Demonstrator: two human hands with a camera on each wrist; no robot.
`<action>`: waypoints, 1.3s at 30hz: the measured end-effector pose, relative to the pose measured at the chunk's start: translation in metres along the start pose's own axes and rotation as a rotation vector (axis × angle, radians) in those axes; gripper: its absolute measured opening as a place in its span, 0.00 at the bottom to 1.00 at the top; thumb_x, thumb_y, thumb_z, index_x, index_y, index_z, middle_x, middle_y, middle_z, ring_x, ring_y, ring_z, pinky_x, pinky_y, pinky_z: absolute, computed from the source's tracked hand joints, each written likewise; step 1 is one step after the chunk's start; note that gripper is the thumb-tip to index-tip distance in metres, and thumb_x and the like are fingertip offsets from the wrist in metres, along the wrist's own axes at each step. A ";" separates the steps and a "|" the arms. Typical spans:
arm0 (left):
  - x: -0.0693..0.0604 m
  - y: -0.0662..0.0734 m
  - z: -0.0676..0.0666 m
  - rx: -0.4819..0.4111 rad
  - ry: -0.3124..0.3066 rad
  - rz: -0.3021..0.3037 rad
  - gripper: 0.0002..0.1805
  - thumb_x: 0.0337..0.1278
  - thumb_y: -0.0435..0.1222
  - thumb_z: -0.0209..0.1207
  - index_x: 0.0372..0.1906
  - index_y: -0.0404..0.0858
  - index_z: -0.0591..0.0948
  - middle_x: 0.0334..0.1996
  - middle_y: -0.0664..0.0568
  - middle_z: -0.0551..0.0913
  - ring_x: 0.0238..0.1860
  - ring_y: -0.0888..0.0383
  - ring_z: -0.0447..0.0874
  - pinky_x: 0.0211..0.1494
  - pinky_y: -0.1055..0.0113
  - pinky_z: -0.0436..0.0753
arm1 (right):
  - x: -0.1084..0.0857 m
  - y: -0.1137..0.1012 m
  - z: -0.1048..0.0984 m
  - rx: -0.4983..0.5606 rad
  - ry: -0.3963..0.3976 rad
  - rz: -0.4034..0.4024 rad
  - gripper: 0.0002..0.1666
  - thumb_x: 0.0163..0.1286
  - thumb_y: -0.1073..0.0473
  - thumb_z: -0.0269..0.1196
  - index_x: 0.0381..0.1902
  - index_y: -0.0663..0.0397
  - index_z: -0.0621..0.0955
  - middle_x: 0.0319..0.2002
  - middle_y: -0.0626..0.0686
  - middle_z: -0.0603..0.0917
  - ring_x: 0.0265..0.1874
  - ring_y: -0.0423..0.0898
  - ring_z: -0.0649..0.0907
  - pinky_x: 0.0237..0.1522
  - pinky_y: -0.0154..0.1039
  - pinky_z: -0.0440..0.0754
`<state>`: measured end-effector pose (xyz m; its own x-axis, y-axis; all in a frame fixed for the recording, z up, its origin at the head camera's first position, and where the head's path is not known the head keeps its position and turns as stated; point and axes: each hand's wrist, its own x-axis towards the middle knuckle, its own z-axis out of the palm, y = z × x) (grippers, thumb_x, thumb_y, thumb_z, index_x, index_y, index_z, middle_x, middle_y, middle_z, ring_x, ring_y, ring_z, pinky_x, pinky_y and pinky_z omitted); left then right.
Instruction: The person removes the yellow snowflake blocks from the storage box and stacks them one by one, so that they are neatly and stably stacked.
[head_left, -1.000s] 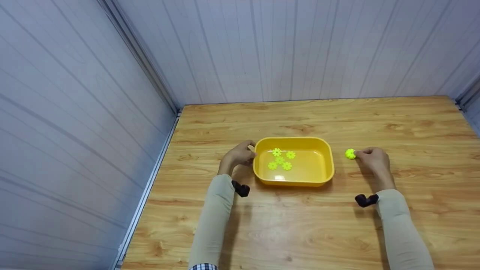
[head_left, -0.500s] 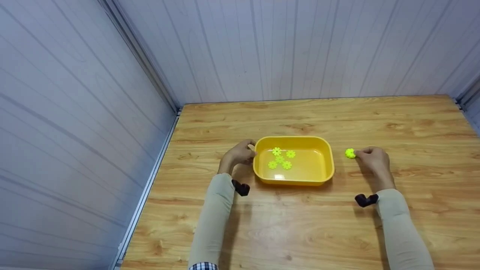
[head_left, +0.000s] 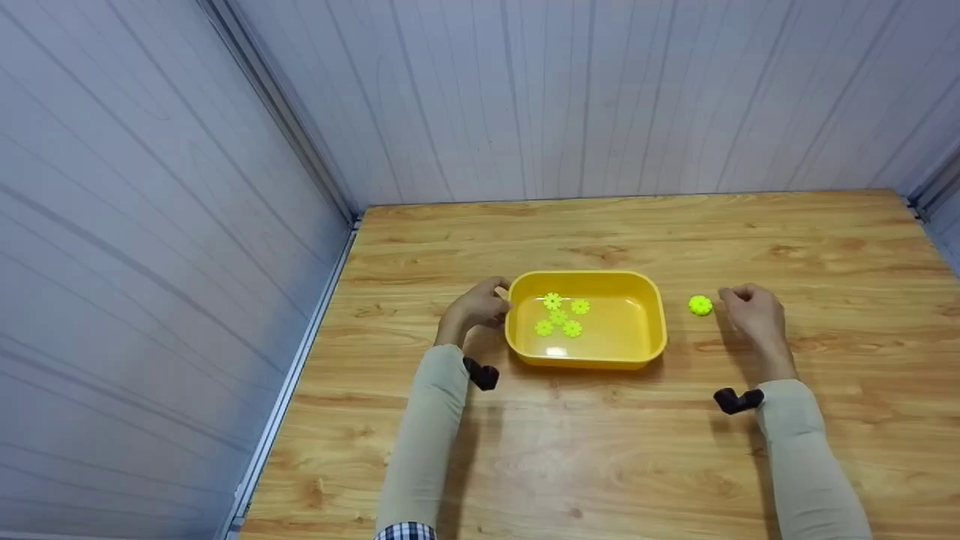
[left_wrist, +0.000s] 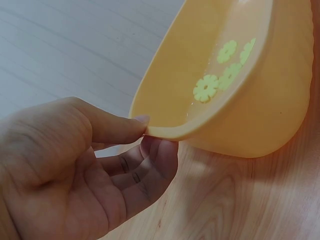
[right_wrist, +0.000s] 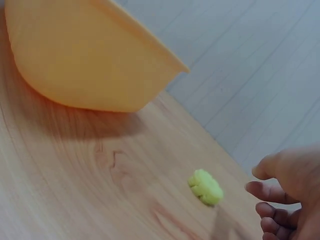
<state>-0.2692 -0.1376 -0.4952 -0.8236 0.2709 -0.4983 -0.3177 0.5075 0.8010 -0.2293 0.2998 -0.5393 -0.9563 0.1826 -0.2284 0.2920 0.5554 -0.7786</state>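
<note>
A yellow plastic tub (head_left: 615,334) stands on the table, with several flat neon-yellow flower-shaped pieces (head_left: 559,318) lying in its left half. My left hand (head_left: 480,304) pinches the tub's left rim, thumb on top and fingertips beneath, as the left wrist view shows. To the right of the tub, a thicker neon-yellow flower-shaped piece (head_left: 700,305) rests on the tabletop; notches on its side in the right wrist view suggest stacked layers. Just right of it is my right hand (head_left: 756,311), apart from the piece, holding nothing, its fingers loosely bent.
The wood-grain table (head_left: 570,450) runs back to a pale panelled wall (head_left: 525,97). Another panelled wall (head_left: 150,262) borders the left side. Dark wrist-worn mounts (head_left: 482,375) sit at both cuffs.
My right hand has let go of the thick flower-shaped piece and drawn slightly right. The piece stays on the table. My left hand keeps its grip on the tub.
</note>
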 end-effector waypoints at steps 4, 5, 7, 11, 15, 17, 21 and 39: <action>0.000 0.000 0.000 -0.002 0.000 -0.001 0.22 0.64 0.30 0.51 0.63 0.37 0.68 0.36 0.46 0.73 0.32 0.56 0.75 0.51 0.53 0.81 | -0.001 -0.009 0.001 0.007 0.014 -0.029 0.37 0.71 0.35 0.46 0.57 0.63 0.74 0.47 0.59 0.75 0.37 0.48 0.73 0.34 0.39 0.74; 0.000 0.000 0.000 -0.001 0.001 -0.002 0.22 0.64 0.30 0.51 0.63 0.37 0.68 0.36 0.47 0.73 0.33 0.56 0.75 0.51 0.54 0.81 | -0.001 -0.011 0.001 0.004 0.021 -0.034 0.37 0.71 0.35 0.46 0.56 0.63 0.74 0.49 0.59 0.75 0.39 0.50 0.73 0.36 0.40 0.73; 0.001 0.000 0.000 0.008 0.005 -0.006 0.23 0.64 0.30 0.51 0.63 0.37 0.68 0.36 0.47 0.73 0.33 0.57 0.75 0.49 0.56 0.82 | -0.001 -0.016 0.002 -0.001 0.026 -0.035 0.38 0.70 0.34 0.47 0.56 0.63 0.74 0.50 0.61 0.74 0.43 0.53 0.73 0.38 0.41 0.72; 0.002 0.000 0.000 0.015 0.013 -0.011 0.23 0.63 0.30 0.52 0.63 0.38 0.68 0.36 0.48 0.73 0.34 0.57 0.75 0.48 0.57 0.82 | -0.003 -0.026 0.006 -0.003 0.027 -0.050 0.39 0.69 0.33 0.47 0.56 0.63 0.74 0.50 0.60 0.74 0.45 0.53 0.72 0.39 0.40 0.71; 0.002 0.000 0.000 0.010 0.014 -0.004 0.22 0.63 0.30 0.52 0.62 0.38 0.69 0.35 0.48 0.73 0.33 0.57 0.74 0.48 0.57 0.82 | -0.007 -0.038 0.011 -0.001 0.034 -0.101 0.37 0.69 0.34 0.50 0.54 0.63 0.75 0.45 0.57 0.74 0.40 0.49 0.72 0.36 0.36 0.72; 0.002 0.000 0.000 0.006 0.014 -0.001 0.22 0.63 0.30 0.52 0.62 0.38 0.69 0.35 0.48 0.73 0.32 0.57 0.74 0.47 0.57 0.82 | -0.009 -0.043 0.014 0.001 0.037 -0.133 0.35 0.68 0.36 0.52 0.52 0.63 0.75 0.43 0.56 0.74 0.39 0.48 0.72 0.35 0.34 0.72; 0.002 0.000 0.000 0.001 0.016 -0.005 0.21 0.63 0.29 0.52 0.61 0.38 0.69 0.35 0.48 0.73 0.32 0.57 0.74 0.48 0.55 0.82 | -0.011 -0.053 0.021 -0.005 0.040 -0.192 0.31 0.67 0.38 0.56 0.49 0.62 0.77 0.42 0.55 0.75 0.38 0.47 0.72 0.36 0.34 0.71; -0.003 0.002 0.002 -0.011 0.012 0.009 0.22 0.65 0.30 0.50 0.63 0.37 0.68 0.44 0.37 0.75 0.33 0.55 0.77 0.53 0.50 0.80 | -0.018 -0.084 0.059 -0.015 -0.009 -0.342 0.25 0.68 0.45 0.60 0.48 0.62 0.77 0.43 0.59 0.74 0.40 0.50 0.70 0.42 0.41 0.68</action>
<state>-0.2666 -0.1358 -0.4932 -0.8320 0.2659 -0.4870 -0.3149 0.4963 0.8090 -0.2373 0.2020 -0.5041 -0.9989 -0.0236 0.0394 -0.0457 0.5952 -0.8023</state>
